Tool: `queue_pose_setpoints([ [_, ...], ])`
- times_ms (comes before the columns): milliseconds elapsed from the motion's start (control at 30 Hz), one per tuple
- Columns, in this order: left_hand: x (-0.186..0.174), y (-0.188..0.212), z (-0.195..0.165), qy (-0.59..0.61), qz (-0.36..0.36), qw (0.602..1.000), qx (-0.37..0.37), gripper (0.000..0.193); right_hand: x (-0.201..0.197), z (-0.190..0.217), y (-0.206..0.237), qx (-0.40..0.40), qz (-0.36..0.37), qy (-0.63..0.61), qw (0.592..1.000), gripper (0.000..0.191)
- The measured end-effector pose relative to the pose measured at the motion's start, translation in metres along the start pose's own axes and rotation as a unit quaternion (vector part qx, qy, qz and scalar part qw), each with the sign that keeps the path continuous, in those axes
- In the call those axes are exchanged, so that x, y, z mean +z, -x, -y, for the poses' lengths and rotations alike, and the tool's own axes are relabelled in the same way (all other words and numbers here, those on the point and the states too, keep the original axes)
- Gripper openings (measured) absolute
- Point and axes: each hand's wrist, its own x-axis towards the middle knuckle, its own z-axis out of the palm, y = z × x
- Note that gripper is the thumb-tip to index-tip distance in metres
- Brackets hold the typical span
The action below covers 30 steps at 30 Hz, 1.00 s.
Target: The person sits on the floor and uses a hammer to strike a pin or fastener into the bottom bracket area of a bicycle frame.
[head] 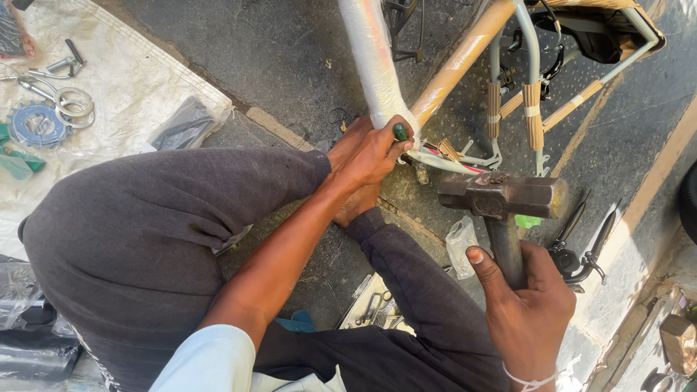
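Hammer [504, 197] sits right of centre, its dark steel head level, the handle clamped in the right hand [526, 305] at lower right. Left hand [367, 154], at centre, is closed round a green-handled tool [400, 132] beside the wrapped bike frame [377, 65], whose tubes fill the top middle. Open pavement lies between hammer head and frame. A small clear bag [460, 245] lies just left of the handle; a white sheet [138, 80] with a blue sprocket [36, 125] covers the upper left
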Motion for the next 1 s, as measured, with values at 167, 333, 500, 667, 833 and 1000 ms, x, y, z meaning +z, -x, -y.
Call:
queue_pose_setpoints([
  [167,-0.003,0.001,-0.006,-0.054,0.011,0.998,0.039,0.023,-0.001,0.007,0.001,-0.02,0.0,0.06,0.998,0.038],
  [333,-0.007,0.0,-0.019,-0.14,0.044,0.988,0.056,0.021,0.003,0.001,-0.019,-0.064,0.017,0.134,0.989,0.044],
  [500,-0.003,0.004,-0.019,-0.093,0.056,0.994,-0.003,0.018,0.029,-0.001,-0.056,-0.184,0.029,0.222,0.957,0.045],
  [667,0.001,0.004,0.003,-0.067,0.015,0.994,0.079,0.038,0.052,0.011,-0.086,-0.297,0.084,0.334,0.89,0.048],
  [833,0.006,-0.001,0.025,-0.126,-0.001,0.987,0.101,0.029,0.051,0.015,-0.092,-0.316,0.073,0.287,0.901,0.045],
  [1000,0.009,0.002,0.024,-0.113,0.002,0.992,0.063,0.024,0.051,0.024,-0.099,-0.376,0.085,0.309,0.869,0.045],
])
